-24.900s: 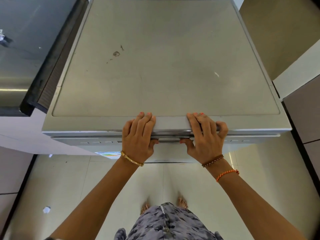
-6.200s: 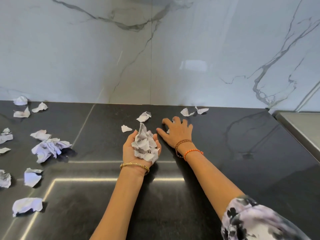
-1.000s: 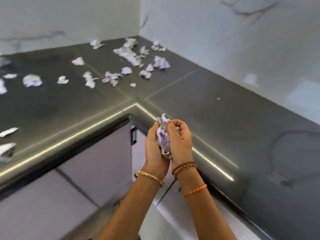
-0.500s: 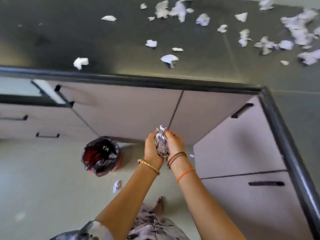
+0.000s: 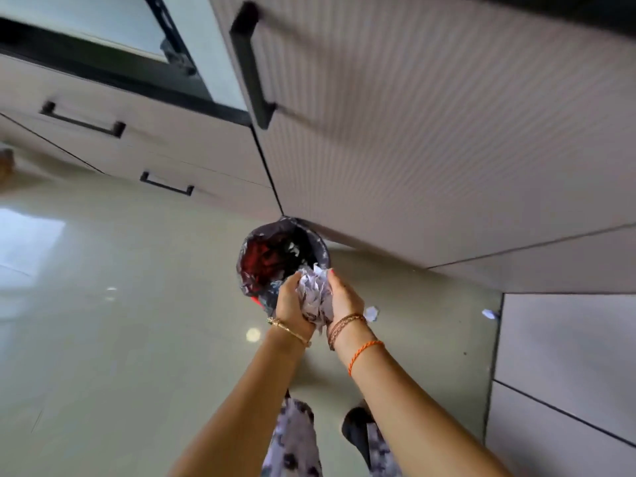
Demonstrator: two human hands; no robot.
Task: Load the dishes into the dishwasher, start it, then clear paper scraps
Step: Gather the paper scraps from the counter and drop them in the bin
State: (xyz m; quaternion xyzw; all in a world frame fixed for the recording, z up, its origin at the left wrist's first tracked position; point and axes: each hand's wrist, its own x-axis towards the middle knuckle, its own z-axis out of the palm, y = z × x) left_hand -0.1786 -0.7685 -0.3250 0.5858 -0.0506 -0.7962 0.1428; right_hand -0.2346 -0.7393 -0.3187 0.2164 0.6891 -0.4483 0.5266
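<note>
Paper wad [image 5: 315, 297] cupped between both hands, seemingly over bin [image 5: 275, 256].

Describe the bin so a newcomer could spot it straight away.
Follow the pale ribbed cabinet front down to the glossy floor. There stands a small round bin lined with a crinkled black bag, red showing inside, the only container on the floor.

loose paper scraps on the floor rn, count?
2. One scrap lies just right of the right wrist; another scrap lies by the right-hand cabinet's base. The arms may hide more.
</note>
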